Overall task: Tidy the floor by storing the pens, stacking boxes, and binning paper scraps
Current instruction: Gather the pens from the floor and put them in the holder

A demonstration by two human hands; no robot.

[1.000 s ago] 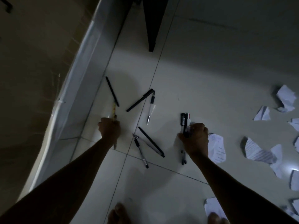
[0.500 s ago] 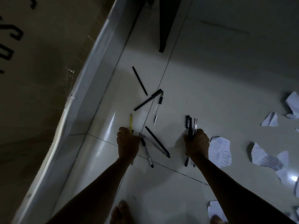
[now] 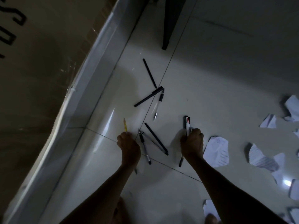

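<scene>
Gripping a yellow pencil (image 3: 125, 125) tip away, left hand (image 3: 129, 147), right hand (image 3: 192, 142) fisting upright pens (image 3: 186, 125)

The left hand (image 3: 128, 147) hides most of the pencil (image 3: 125, 125). The right hand (image 3: 191, 143) covers the middles of its pens (image 3: 186, 125), and their number cannot be told. The right edge cuts off several scraps (image 3: 292, 107), and the left edge cuts the lettering on the box (image 3: 32, 78).
</scene>
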